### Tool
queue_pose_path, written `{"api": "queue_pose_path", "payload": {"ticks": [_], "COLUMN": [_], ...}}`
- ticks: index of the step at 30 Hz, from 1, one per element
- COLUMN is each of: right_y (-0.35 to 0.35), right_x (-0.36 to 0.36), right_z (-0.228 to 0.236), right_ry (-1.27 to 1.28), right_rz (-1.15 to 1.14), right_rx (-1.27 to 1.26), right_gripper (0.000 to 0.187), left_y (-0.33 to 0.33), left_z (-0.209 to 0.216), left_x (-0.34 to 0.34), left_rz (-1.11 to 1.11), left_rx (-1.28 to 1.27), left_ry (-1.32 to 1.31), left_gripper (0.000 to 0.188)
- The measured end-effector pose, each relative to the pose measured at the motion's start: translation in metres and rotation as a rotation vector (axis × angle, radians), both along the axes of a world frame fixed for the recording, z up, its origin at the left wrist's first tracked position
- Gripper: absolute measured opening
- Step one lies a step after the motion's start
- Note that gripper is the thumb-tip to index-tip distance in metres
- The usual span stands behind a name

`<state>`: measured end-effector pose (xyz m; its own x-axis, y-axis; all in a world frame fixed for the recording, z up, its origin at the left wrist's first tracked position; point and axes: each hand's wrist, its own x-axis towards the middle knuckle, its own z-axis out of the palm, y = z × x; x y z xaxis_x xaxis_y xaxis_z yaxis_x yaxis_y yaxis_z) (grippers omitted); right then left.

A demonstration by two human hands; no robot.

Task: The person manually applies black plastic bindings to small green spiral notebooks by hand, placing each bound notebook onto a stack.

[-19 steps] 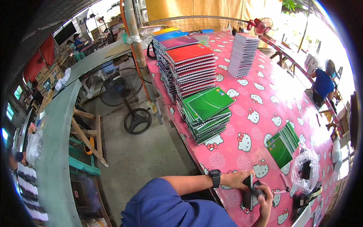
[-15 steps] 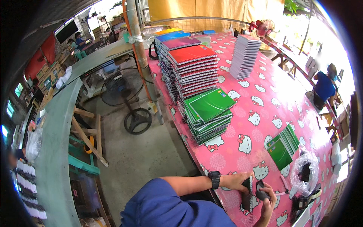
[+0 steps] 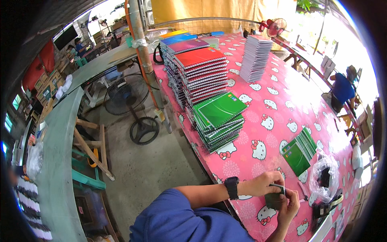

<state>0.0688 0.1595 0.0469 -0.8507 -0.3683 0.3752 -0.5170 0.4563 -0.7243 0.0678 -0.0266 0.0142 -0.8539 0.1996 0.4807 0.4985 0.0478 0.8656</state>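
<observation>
At the near table edge my left hand (image 3: 264, 183), with a black watch on its wrist, grips the top of a dark green notebook (image 3: 274, 201). My right hand (image 3: 289, 205) is closed at the notebook's right edge, fingers bent against it. Whether anything else is in that hand is hidden. Beyond them lie several fanned green covers or thin notebooks (image 3: 298, 161). Farther left stands a stack of green spiral notebooks (image 3: 219, 109), beside a taller stack of red ones (image 3: 201, 58).
A clear plastic bag (image 3: 324, 177) with dark contents sits right of my hands. A pale notebook stack (image 3: 256, 58) stands farther back on the pink patterned table (image 3: 252, 131). A standing fan (image 3: 127, 94) is left of the table; a person in blue (image 3: 343, 89) sits at right.
My left hand has risen and moved right over the notebook's top. The notebook has turned, showing its green face. The dark rounded object in my right hand is no longer visible.
</observation>
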Motion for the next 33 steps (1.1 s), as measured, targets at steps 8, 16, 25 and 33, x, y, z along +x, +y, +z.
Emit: {"api": "queue_pose_path", "payload": {"ticks": [8,16,25,33], "right_y": [-0.039,-0.033,-0.044,-0.048], "right_x": [0.001,0.001,0.001,0.003], "right_z": [0.021,0.023,0.022,0.019], "right_ry": [0.04,-0.012,0.096,0.117], "right_rz": [0.037,0.01,-0.016,0.016], "right_rx": [-0.052,-0.123,-0.147,-0.167], "right_gripper": [0.024,0.024,0.023,0.024], "left_y": [-0.028,-0.017,-0.022,-0.022], "left_z": [-0.003,0.01,0.01,0.013], "left_x": [0.013,0.009,0.011,0.019], "left_rz": [0.079,0.042,0.131,0.164], "left_rx": [0.288,0.256,0.243,0.147], "left_ry": [-0.208,-0.218,-0.13,-0.094], "left_gripper": [0.013,0.012,0.013,0.016]}}
